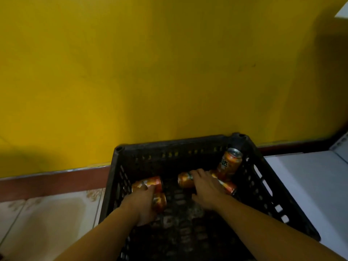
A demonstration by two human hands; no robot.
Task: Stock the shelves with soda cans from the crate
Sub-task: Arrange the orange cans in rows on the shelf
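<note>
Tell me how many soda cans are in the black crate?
5. By the left hand: upper left can and lower left can. Under the right hand: middle can and right can. The corner can leans far right. Hands may hide more.

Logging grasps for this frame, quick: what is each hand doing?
Left hand: grips the left-side can in the crate.
Right hand: lies over the middle can; grip cannot be told.
</note>
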